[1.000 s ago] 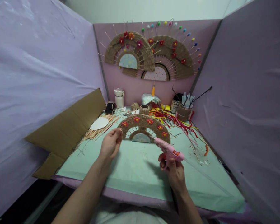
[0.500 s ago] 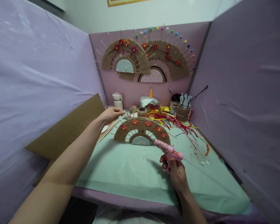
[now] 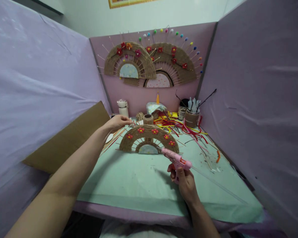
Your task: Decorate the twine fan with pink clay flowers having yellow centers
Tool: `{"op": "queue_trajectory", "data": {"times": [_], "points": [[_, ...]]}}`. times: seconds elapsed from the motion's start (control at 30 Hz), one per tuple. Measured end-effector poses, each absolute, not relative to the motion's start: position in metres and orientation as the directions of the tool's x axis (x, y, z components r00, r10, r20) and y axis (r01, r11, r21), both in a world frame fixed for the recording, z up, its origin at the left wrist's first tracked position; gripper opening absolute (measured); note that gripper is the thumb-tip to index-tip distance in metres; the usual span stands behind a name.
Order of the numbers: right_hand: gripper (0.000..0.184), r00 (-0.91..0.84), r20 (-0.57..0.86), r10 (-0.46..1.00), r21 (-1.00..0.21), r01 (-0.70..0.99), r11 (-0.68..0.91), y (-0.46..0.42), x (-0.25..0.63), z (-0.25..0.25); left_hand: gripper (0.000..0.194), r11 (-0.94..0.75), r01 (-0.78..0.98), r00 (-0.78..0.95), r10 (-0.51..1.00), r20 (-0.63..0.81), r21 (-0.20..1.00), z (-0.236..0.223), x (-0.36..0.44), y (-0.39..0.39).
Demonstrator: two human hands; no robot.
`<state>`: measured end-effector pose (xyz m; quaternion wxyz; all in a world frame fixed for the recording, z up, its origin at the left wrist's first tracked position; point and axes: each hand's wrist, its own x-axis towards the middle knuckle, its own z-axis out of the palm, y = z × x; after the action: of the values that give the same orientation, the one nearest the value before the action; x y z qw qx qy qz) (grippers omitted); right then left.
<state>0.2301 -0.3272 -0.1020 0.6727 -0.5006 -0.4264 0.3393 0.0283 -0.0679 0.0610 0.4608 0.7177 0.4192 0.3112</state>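
Note:
In my right hand (image 3: 185,180) is a pink hot glue gun (image 3: 175,157), fingers wrapped round its grip. A long clear glue stick (image 3: 218,185) trails from its back end. The nozzle points toward a half-round fan (image 3: 149,130) wound with brown twine and set with several red flowers. A pale blue patterned half-circle (image 3: 148,149) forms the fan's base. My left hand (image 3: 118,123) reaches past the fan's left side, thumb and fingertips pinched together beside small pieces on the table. Whatever lies between those fingertips is too small to make out.
Behind the fan stand a twine spool (image 3: 148,119) and a white lidded jar (image 3: 123,108). Red and yellow pipe cleaners (image 3: 171,125) lie toward the right, near a cup of glue sticks (image 3: 192,115). A cardboard sheet (image 3: 69,135) leans left. Two finished fans (image 3: 131,54) hang on the back panel.
The whole view has shifted slightly, so the scene sits further left. My left hand stays pinched behind the fan's left side, and the glue gun keeps its place before the fan.

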Motion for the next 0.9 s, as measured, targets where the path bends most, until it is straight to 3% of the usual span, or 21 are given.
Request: {"op": "queue_trajectory", "data": {"times": [0.9], "points": [[0.060,0.397,0.229,0.889,-0.964,-0.033,0.263,-0.327,0.230,-0.102,0.015,-0.387,0.455,0.508,0.853,0.123,0.802,0.072,0.030,-0.066]]}}
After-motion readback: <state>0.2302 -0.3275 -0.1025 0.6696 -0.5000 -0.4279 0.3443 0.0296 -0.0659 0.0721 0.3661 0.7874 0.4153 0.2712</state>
